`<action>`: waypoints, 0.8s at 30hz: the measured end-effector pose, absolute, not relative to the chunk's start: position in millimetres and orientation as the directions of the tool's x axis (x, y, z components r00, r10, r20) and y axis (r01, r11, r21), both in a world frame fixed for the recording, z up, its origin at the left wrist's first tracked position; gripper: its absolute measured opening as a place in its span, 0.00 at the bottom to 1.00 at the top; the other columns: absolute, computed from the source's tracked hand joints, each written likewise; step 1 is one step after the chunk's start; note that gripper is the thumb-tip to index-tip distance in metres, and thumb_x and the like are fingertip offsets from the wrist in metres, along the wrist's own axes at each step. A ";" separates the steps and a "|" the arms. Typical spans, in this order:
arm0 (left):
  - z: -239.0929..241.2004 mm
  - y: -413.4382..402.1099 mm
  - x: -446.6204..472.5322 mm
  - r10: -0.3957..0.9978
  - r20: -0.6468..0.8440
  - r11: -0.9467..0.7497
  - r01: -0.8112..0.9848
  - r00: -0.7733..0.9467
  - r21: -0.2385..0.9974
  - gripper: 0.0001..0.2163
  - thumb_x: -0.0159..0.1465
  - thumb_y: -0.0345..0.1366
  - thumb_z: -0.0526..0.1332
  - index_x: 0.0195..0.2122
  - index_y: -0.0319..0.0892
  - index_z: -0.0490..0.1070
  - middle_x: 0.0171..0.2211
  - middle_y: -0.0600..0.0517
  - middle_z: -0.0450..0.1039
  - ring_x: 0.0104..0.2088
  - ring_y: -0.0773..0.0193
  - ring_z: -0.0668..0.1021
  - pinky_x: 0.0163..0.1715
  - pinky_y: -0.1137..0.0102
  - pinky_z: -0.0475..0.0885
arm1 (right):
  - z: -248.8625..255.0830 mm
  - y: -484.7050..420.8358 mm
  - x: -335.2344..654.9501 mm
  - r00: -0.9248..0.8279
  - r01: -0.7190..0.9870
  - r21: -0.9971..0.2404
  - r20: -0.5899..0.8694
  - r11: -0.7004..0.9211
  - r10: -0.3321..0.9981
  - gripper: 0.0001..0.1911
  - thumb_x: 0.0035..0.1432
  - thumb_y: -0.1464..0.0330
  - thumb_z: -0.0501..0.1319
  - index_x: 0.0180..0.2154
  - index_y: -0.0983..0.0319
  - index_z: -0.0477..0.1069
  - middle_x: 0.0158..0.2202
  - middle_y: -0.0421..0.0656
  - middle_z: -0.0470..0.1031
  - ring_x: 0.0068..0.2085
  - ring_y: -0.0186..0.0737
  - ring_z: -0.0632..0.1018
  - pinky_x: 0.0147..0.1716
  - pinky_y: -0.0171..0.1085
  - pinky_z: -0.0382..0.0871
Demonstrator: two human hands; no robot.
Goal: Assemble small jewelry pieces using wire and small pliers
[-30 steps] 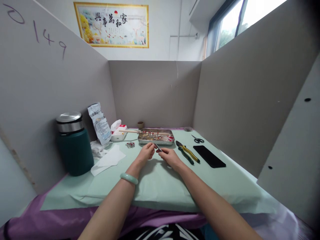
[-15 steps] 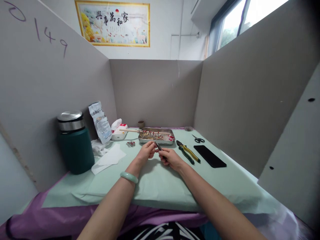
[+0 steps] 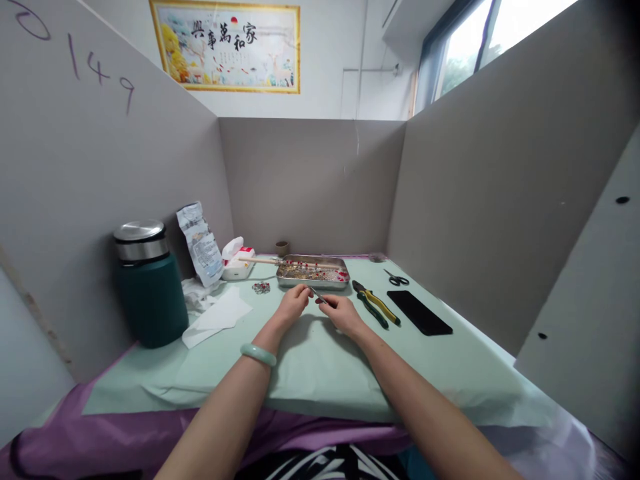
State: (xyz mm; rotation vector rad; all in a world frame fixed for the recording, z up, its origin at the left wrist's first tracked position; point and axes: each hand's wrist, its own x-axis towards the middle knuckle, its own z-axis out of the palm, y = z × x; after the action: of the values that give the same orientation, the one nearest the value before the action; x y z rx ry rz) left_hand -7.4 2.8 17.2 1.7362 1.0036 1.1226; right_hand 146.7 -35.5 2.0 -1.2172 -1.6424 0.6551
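Note:
My two hands meet over the pale green table cover, just in front of a metal tray (image 3: 313,281) filled with small beads and red bits. My right hand (image 3: 344,311) is closed on a small dark pointed tool (image 3: 318,295), whose tip points toward my left hand. The fingers of my left hand (image 3: 294,301) are pinched together at that tip; whatever they hold is too small to make out. A pale green bangle (image 3: 258,354) circles my left wrist. A wooden stick (image 3: 260,262) lies across the tray's far side.
Green-and-yellow pliers (image 3: 375,304), small scissors (image 3: 397,278) and a black phone (image 3: 419,311) lie to the right. At left stand a dark green flask (image 3: 150,283), a foil packet (image 3: 200,243), white tissues (image 3: 216,315) and a small bead cluster (image 3: 261,287). Grey partitions enclose the table.
Both hands have shifted slightly forward and lower over the cover, still together. The tool's tip has dipped toward the table.

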 end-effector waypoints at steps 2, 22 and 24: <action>16.1 5.0 -8.0 0.905 0.340 -0.408 0.292 0.257 0.865 0.07 0.58 0.36 0.51 0.26 0.40 0.65 0.17 0.58 0.58 0.17 0.72 0.60 0.19 0.75 0.54 | 0.3 -34.3 148.2 -0.045 0.494 -0.785 0.407 0.374 0.913 0.16 0.50 0.66 0.55 0.38 0.62 0.77 0.29 0.40 0.75 0.30 0.36 0.70 0.29 0.33 0.59; 18.9 -0.8 -6.3 0.879 0.429 -0.475 0.324 0.207 0.818 0.08 0.59 0.35 0.52 0.28 0.40 0.69 0.19 0.56 0.63 0.21 0.69 0.65 0.23 0.74 0.57 | 0.3 -33.3 149.1 -0.019 0.620 -0.688 0.467 0.377 0.884 0.15 0.51 0.68 0.55 0.38 0.60 0.77 0.31 0.40 0.78 0.32 0.39 0.74 0.34 0.33 0.64; 19.0 -1.0 -5.3 0.916 0.336 -0.377 0.184 0.220 0.908 0.09 0.59 0.37 0.51 0.28 0.40 0.68 0.16 0.57 0.58 0.18 0.71 0.62 0.19 0.75 0.54 | 1.4 -34.0 149.1 -0.014 0.622 -0.687 0.470 0.376 0.883 0.15 0.51 0.68 0.55 0.38 0.60 0.77 0.31 0.40 0.78 0.32 0.39 0.74 0.34 0.33 0.64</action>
State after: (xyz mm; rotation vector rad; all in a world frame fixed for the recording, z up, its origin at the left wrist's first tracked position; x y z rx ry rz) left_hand -5.3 -1.0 19.0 1.7319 1.0303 1.2127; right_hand 149.1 -34.0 1.4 -1.3342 -1.7241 0.3590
